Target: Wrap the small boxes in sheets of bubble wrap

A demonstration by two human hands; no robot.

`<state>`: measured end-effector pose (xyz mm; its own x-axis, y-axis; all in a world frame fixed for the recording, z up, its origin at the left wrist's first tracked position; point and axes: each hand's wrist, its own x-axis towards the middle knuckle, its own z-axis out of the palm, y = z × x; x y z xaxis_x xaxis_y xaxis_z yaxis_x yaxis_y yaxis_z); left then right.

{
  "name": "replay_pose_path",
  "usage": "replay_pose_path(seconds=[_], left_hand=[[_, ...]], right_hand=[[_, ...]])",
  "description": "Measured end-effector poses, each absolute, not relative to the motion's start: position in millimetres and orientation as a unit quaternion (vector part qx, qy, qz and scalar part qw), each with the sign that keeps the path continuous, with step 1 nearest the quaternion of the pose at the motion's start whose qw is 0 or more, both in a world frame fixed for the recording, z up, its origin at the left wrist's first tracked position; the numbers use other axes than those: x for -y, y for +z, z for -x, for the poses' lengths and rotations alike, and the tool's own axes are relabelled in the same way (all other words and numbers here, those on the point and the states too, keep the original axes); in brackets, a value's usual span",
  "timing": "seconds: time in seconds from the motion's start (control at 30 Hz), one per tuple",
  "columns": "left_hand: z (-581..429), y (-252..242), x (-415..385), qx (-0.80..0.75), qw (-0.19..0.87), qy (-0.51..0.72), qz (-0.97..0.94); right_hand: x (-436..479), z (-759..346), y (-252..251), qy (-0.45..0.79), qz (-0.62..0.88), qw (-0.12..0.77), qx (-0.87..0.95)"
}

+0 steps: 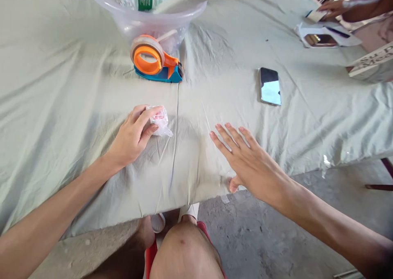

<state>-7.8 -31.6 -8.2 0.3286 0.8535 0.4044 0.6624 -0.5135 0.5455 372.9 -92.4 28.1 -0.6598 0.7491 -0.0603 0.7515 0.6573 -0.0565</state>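
My left hand (133, 133) is closed round a small item in clear plastic wrap (160, 118) with red print on it, at the left of centre on the cloth-covered table (196, 156). A crumpled end of the wrap sticks out to the right. To the right, near the table's front edge, my right hand (245, 158) has its fingers spread, palm down, and holds nothing. Beyond my left hand stands an orange and blue tape dispenser (158, 60) with a roll of tape.
Behind the dispenser is a translucent plastic tub (147, 21) holding a green-labelled bottle. A phone (270, 86) lies right of centre. At the far right are another person's hand (330, 10), a white tray and a printed box (373, 66).
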Motion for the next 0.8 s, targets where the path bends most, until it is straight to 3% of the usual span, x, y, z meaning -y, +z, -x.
replay_pose_path(seconds=[0.2, 0.33, 0.43, 0.63, 0.8], left_hand=[[6.4, -6.3, 32.1, -0.470, 0.150, 0.336, -0.802], [6.9, -0.8, 33.7, -0.472, 0.168, 0.326, -0.802], [7.7, 2.7, 35.9, -0.456, 0.173, 0.346, -0.802], [6.0, 6.4, 43.8, -0.442, 0.053, 0.437, -0.782], [1.1, 5.7, 43.4, -0.471, 0.039, 0.359, -0.805]], right_hand=[[59.4, -377.1, 59.0, -0.166, -0.397, -0.027, -0.902], [17.3, -315.1, 79.2, -0.161, -0.407, -0.232, -0.869], [-13.7, -257.3, 57.1, -0.135, -0.312, -0.357, -0.870], [-35.4, -227.2, -5.4, -0.072, -0.226, -0.378, -0.895], [-32.0, -232.9, -6.2, -0.100, -0.201, -0.342, -0.913]])
